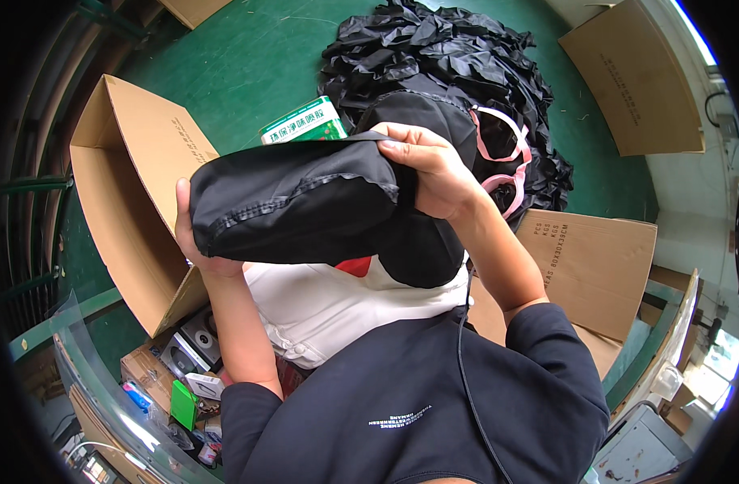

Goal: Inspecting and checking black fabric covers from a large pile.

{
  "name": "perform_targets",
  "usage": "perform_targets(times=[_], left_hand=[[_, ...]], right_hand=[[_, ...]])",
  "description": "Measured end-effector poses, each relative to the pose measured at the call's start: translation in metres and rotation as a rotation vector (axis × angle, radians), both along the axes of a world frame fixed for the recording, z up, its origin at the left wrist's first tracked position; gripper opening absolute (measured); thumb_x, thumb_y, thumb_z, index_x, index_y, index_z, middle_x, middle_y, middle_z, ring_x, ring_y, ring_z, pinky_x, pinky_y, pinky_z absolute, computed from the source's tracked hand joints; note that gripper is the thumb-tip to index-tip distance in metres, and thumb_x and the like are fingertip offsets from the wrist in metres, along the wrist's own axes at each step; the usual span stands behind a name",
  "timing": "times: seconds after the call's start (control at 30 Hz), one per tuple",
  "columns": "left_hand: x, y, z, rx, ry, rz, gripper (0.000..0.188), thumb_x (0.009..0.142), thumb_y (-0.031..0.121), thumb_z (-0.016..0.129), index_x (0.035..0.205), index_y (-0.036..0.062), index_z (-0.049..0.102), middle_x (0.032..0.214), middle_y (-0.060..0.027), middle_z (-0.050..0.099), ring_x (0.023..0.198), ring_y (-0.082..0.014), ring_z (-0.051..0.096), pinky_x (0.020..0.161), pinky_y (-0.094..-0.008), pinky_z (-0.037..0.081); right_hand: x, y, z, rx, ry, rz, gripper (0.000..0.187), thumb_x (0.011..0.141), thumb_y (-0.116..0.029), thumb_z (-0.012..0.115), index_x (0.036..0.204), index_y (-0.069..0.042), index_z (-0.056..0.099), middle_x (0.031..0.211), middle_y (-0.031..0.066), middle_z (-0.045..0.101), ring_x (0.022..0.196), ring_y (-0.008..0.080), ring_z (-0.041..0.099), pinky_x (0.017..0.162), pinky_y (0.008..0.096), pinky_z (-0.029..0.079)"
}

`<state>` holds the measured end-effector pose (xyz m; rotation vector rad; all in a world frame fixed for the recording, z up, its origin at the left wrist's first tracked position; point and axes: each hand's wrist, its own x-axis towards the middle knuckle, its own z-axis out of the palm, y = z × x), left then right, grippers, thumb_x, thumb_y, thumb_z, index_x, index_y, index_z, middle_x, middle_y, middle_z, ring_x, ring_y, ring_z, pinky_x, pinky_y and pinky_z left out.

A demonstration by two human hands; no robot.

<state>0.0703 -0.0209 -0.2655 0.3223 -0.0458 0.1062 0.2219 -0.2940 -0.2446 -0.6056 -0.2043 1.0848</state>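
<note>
A long black padded fabric piece [297,202] with a gathered seam along its side is stretched between my hands. My left hand [196,238] grips its left end, the thumb up along the edge and the other fingers mostly hidden beneath. At the upper right end, my right hand [430,165] pinches the top edge of the cloth. A rounded black piece [424,254] lies below my right hand, over a white buttoned garment [321,302] with a red patch [355,265]. Beyond the hand is another smooth black piece [422,113], beside looped pink straps [510,161].
Crumpled black fabric [442,48] is heaped on the green floor [232,60]. A green-and-white container [305,121] stands behind the held piece. An open cardboard box [123,194] is at left, with more cardboard boxes [587,270] at right. Assorted small goods [184,403] fill the lower left.
</note>
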Motion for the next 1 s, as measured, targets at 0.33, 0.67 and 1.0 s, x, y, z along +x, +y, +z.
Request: perform_targets(times=[0.33, 0.67, 1.0], left_hand=[[-0.008, -0.028, -0.009, 0.32, -0.072, -0.096, 0.036, 0.089, 0.022, 0.064, 0.1, -0.0119, 0.063, 0.103, -0.0221, 0.067, 0.09, -0.0268, 0.066, 0.083, -0.0356, 0.051], [0.071, -0.095, 0.01, 0.325, 0.105, -0.197, 0.033, 0.101, 0.021, 0.049, 0.116, -0.0063, 0.058, 0.107, -0.0135, 0.068, 0.096, -0.0204, 0.067, 0.089, -0.0334, 0.051], [0.206, -0.083, -0.062, 0.579, 0.386, -0.222, 0.024, 0.097, 0.02, 0.056, 0.101, -0.0014, 0.067, 0.097, -0.0097, 0.071, 0.085, -0.0178, 0.068, 0.08, -0.03, 0.054]], right_hand=[[-0.011, -0.049, 0.001, 0.027, -0.073, -0.129, 0.028, 0.096, -0.02, 0.056, 0.106, 0.006, 0.06, 0.095, 0.0081, 0.067, 0.081, 0.0121, 0.066, 0.074, 0.0268, 0.054], [0.004, -0.131, -0.01, -0.289, -0.302, -0.53, 0.024, 0.093, -0.01, 0.058, 0.111, 0.005, 0.058, 0.1, 0.0126, 0.067, 0.086, 0.0172, 0.067, 0.079, 0.0304, 0.055], [0.116, -0.121, -0.084, -0.369, -0.161, -0.597, 0.017, 0.096, -0.005, 0.054, 0.11, 0.0, 0.061, 0.097, 0.0096, 0.069, 0.08, 0.0153, 0.068, 0.073, 0.0289, 0.057]])
